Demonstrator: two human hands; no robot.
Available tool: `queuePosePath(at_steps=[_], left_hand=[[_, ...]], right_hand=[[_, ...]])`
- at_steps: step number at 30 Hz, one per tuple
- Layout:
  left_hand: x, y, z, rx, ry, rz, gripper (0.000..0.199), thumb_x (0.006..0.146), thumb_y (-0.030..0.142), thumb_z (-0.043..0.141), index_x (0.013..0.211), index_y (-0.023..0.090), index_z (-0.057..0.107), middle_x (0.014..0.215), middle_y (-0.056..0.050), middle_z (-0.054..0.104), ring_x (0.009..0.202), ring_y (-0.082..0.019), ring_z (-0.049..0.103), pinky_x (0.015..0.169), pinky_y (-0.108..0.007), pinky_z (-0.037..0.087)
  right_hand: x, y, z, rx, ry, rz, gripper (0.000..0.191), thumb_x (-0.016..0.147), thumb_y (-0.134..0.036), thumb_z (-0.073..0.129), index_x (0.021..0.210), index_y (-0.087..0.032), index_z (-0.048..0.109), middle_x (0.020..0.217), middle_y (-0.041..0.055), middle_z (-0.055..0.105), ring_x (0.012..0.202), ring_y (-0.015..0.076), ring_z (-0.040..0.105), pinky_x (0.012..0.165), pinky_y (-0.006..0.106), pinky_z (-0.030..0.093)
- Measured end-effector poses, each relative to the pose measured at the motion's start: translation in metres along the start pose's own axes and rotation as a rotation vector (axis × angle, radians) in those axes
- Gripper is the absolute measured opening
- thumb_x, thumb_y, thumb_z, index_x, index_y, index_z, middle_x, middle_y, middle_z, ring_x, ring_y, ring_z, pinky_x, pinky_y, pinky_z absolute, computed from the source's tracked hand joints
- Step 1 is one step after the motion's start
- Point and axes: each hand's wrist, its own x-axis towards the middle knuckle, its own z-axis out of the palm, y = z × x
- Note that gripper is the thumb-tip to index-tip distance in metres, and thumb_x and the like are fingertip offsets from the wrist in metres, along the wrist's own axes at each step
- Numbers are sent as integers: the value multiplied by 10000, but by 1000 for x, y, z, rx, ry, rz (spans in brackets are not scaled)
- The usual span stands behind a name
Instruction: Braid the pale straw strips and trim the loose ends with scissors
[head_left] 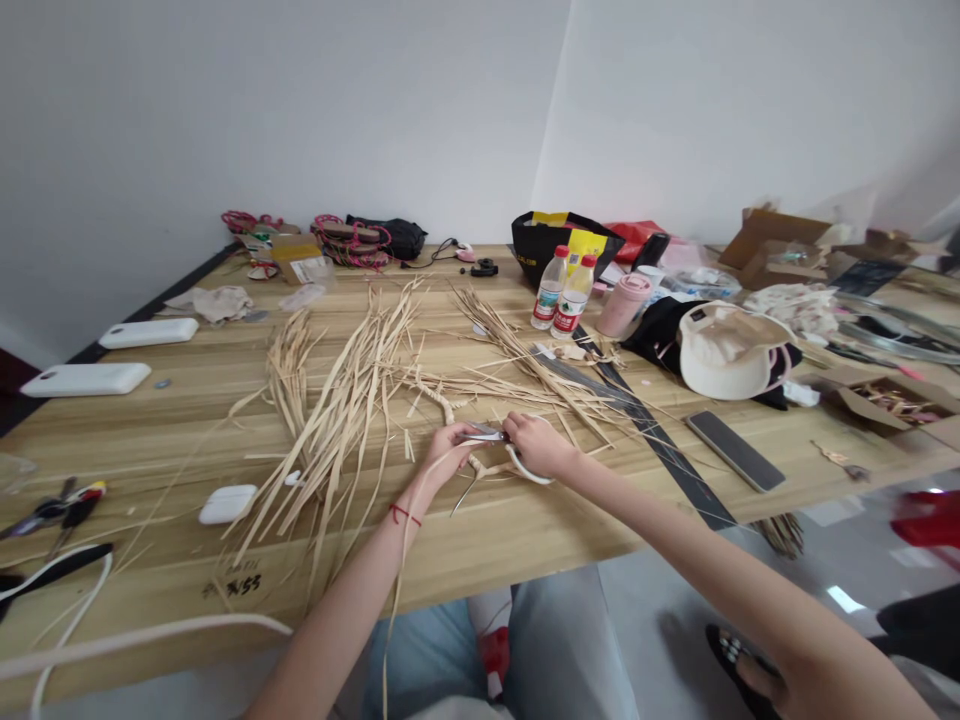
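My right hand point(538, 445) is closed around scissors with large white handle loops. The silver scissor blades point(484, 435) point left, at the fingertips of my left hand point(448, 452). Those left fingers are pinched on a thin straw strip point(400, 585), which hangs past my wrist and over the table edge. A twig-like form wrapped in straw point(433, 396) runs from behind my left hand. Its forked lower part point(480, 468) shows between my hands, with a thin dark tip. Where exactly the blades meet the strip is too small to make out.
Loose straw strips point(352, 390) spread left of my hands, with another bundle point(525, 350) behind. A white earbud case point(227, 504) lies at left. To the right are a phone point(735, 450), a cap point(724, 350) and two bottles point(574, 295). The wooden table's front edge point(480, 603) is near my lap.
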Motion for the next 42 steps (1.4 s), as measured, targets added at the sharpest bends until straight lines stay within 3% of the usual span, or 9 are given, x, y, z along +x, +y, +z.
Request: queuePosePath(at_steps=[5,9,13,17,19,22,27,35,42], left_hand=[[-1,1,-1,13,12,-13,246,624,308,705,784,131,651,617,20,605,369,-32,342,364,-186,226],[-1,0,-2,38,11,-6,232,631,303,692,783,130,662,569,32,570,376,-36,335,373,-186,226],[-1,-1,-2,61,4,0,231,637,313,693,777,133,658,506,54,511,373,-38,309,373,-187,207],[-1,-1,-2,67,15,-4,251,624,328,705,772,134,650,583,35,567,382,-33,320,369,-187,209],[-1,0,-2,59,9,-1,241,624,318,702,771,134,649,616,27,590,385,-31,321,370,-186,213],[0,0,-1,47,12,-12,216,627,299,691,763,137,649,634,25,609,374,-27,324,368,-186,219],[2,-1,0,4,23,-26,243,600,308,718,752,133,645,674,8,646,351,-22,344,353,-185,227],[1,3,1,-13,31,-43,252,579,289,727,751,117,661,615,-8,644,334,-24,354,337,-177,229],[2,3,1,-37,30,-58,332,576,309,749,829,107,674,667,-44,687,327,-23,336,331,-188,231]], right_hand=[[-3,0,3,86,47,19,345,818,-318,559,1067,-82,519,1040,160,546,901,243,578,793,328,448],[-5,2,7,149,108,48,559,771,-336,601,1220,-62,414,1211,197,449,935,236,560,799,327,444],[-5,0,5,78,35,104,459,761,-404,591,1083,-85,520,1118,180,509,892,242,551,807,333,424],[-4,-6,-2,-90,58,119,431,752,-476,575,991,-118,570,987,172,569,1003,334,470,896,430,347],[-4,-6,-3,-118,74,136,456,752,-482,570,1035,-125,559,1019,184,561,1052,365,426,923,475,308],[-4,-4,-1,-65,21,153,476,773,-448,551,1132,-139,505,1097,187,521,1030,336,446,893,449,340],[-3,-1,4,-46,-13,156,380,809,-376,498,1116,-152,482,1125,174,497,1030,322,463,857,435,379],[0,0,0,-101,-41,134,506,771,-393,530,1197,-134,441,1161,201,494,1044,365,458,858,499,375],[3,8,-2,-54,-36,44,264,809,-184,453,1062,-124,497,1050,162,579,975,266,524,850,348,376]])
